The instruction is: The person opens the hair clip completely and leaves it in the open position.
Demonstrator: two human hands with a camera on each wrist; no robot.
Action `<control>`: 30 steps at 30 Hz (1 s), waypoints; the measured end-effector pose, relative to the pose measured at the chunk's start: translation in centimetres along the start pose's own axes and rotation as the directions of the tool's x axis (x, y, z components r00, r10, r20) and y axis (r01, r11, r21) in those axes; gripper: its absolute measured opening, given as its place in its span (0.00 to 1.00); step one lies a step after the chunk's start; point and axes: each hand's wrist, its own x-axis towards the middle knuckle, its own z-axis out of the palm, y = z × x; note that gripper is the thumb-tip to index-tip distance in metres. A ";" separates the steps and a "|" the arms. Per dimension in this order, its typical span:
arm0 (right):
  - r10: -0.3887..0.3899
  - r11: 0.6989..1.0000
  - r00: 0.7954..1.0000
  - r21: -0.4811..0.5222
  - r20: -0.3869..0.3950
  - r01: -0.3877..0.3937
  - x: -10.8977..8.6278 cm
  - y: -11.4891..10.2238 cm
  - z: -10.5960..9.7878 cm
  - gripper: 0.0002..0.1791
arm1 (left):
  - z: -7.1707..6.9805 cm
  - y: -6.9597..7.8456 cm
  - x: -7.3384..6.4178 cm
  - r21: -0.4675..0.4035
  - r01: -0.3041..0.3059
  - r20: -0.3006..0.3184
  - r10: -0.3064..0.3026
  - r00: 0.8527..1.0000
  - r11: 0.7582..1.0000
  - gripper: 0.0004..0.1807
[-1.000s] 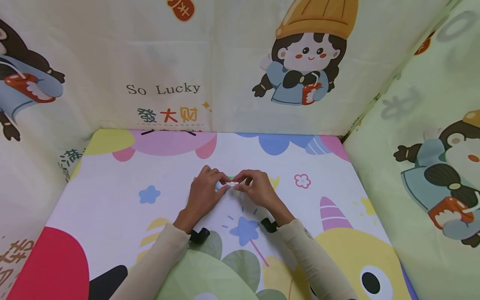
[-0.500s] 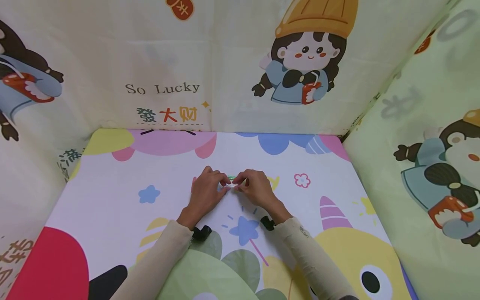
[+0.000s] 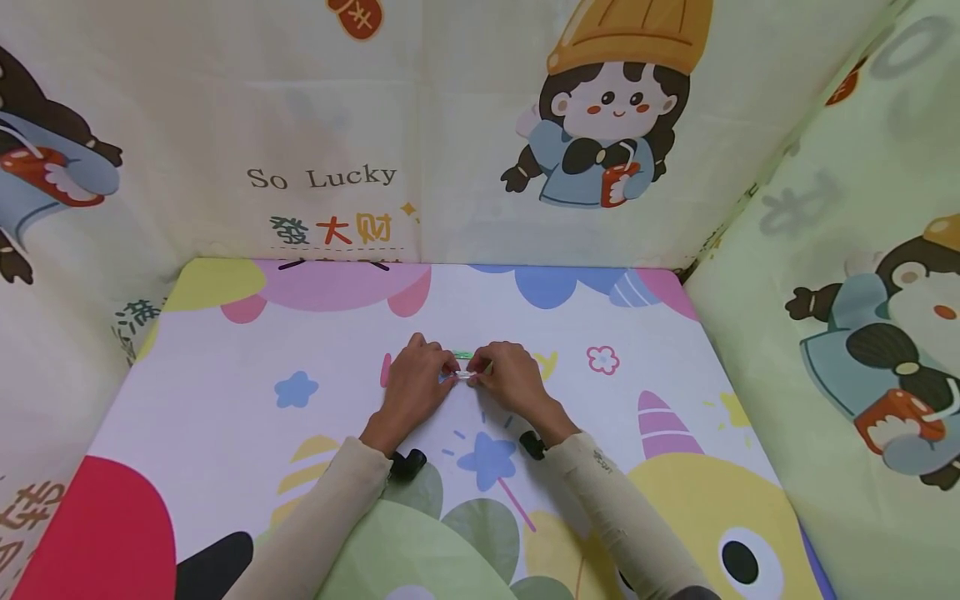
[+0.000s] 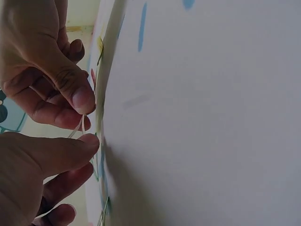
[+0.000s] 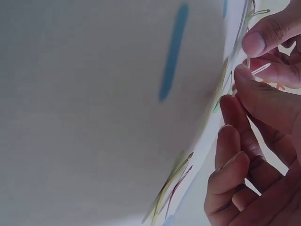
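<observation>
Pinching a thin white loop w/ L hand & R hand, fingertips close tog., loop b/w them. Can't tell if touching the surface below. Just behind loop, a small green thing, too tiny to name. Peeking out next to R hand, sth. yellow. Wearing light sleeves, w/ black cams at wrists. Farther out, cloth walls w/ cartoon pics.

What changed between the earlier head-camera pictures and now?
The thin white piece has shifted slightly toward the person, and the left hand a little rightward. The green strip beyond now shows more clearly. No visible grasp or release: the left hand and right hand both still pinch the white piece.
</observation>
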 end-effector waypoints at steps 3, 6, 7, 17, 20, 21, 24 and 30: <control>-0.018 1.000 1.000 -0.017 0.004 0.018 0.0 -0.2 0.0 0.04 | 0.0 0.1 0.0 0.019 0.002 0.005 -0.002 1.000 1.000 0.07; -0.029 0.999 1.000 -0.033 0.012 0.029 0.1 -0.3 0.0 0.04 | -0.1 0.1 0.0 0.025 0.006 0.005 -0.006 1.000 1.000 0.07; -0.028 0.999 0.999 -0.035 0.015 0.029 0.1 -0.4 0.0 0.04 | -0.1 0.1 0.0 0.026 0.006 0.006 -0.006 1.000 1.000 0.06; 0.000 0.999 0.999 -0.037 0.039 0.001 0.2 -0.6 -0.2 0.05 | 0.0 0.2 -0.1 -0.005 0.046 0.033 -0.045 0.998 0.999 0.05; 0.001 0.999 0.999 -0.032 0.040 0.000 0.2 -0.5 -0.3 0.05 | 0.0 0.2 -0.1 -0.011 0.052 0.040 -0.052 0.998 0.999 0.05; 0.001 1.000 0.999 -0.029 0.040 0.000 0.2 -0.5 -0.3 0.05 | 0.0 0.2 -0.1 -0.010 0.052 0.041 -0.051 0.998 0.999 0.05; 0.003 1.000 0.999 -0.016 0.037 -0.002 0.2 -0.3 -0.3 0.07 | -0.1 0.2 -0.1 -0.008 0.052 0.044 -0.051 0.998 0.999 0.06; -0.005 1.000 1.000 0.019 0.000 0.005 0.2 0.3 -0.6 0.07 | -0.6 0.3 0.1 -0.020 0.035 0.031 -0.034 0.999 0.999 0.05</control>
